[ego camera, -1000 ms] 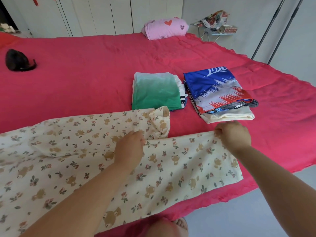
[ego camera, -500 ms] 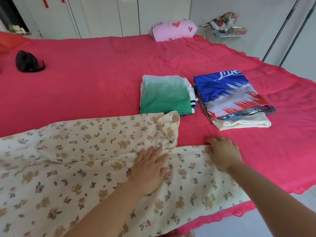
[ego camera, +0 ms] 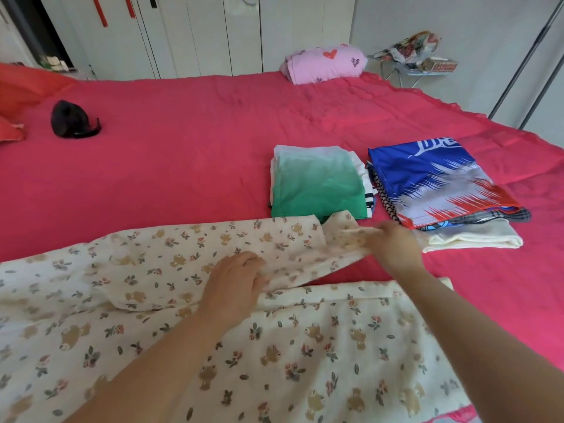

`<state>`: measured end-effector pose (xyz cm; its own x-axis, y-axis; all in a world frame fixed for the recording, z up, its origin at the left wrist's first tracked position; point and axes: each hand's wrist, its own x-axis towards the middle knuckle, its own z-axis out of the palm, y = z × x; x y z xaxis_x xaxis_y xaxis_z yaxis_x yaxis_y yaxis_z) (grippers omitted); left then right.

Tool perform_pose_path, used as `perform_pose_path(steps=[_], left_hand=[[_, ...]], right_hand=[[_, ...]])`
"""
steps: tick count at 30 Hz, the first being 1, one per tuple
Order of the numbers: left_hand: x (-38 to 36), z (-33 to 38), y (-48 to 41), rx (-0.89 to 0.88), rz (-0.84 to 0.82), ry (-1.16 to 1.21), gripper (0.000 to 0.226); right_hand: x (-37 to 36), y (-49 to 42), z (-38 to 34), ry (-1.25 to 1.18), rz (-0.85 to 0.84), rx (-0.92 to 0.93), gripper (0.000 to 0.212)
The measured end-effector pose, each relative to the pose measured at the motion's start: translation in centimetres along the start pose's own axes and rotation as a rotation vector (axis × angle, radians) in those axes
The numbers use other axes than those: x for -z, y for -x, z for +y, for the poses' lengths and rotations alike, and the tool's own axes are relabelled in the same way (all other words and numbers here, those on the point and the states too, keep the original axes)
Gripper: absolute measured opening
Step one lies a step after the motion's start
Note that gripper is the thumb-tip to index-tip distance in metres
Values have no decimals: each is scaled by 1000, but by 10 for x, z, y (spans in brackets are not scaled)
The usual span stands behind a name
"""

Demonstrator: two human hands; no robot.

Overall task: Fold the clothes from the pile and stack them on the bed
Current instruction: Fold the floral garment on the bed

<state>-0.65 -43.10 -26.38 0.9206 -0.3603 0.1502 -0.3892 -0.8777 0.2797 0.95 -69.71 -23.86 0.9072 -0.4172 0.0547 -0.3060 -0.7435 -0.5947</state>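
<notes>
Head view: floral garment (ego camera: 274,346) lies spread along the near edge of the bed (ego camera: 183,178).
Right hand (ego camera: 393,245): pinches a raised flap of it.
Left hand (ego camera: 235,285): rests on the cloth; grip unclear.
Progress: green stack (ego camera: 317,184) and blue stack (ego camera: 433,181) folded; this piece barely begun.

place: home bedroom; evidence: red-covered bed (ego camera: 183,154); white wardrobe doors (ego camera: 213,32); pink pillow (ego camera: 326,64)
</notes>
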Motion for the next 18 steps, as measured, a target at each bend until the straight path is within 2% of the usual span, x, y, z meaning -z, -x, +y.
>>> perform_pose_path(steps=[2,4,6,7,10,12,15,18], left_hand=[[3,-4,-7,19,23,13,31],[3,-3,-14,40,27,37,32],[1,1,-21,50,15,49,36],[0,4,-24,47,1,48,37],[-4,11,-36,8,-7,31,36],[-4,9,-46,0,3,32,36],[0,0,-67,40,-5,33,34],[1,-16,-89,93,-23,8,37]], right_hand=[[18,0,22,-43,4,-124,11],[30,5,40,19,-163,-264,13],[36,11,52,128,-360,-352,26],[37,11,55,154,-374,-331,31],[35,6,50,121,-158,-146,26],[28,-1,38,175,-70,5,27],[10,-20,22,287,-60,166,30],[-8,-44,15,380,-99,208,31]])
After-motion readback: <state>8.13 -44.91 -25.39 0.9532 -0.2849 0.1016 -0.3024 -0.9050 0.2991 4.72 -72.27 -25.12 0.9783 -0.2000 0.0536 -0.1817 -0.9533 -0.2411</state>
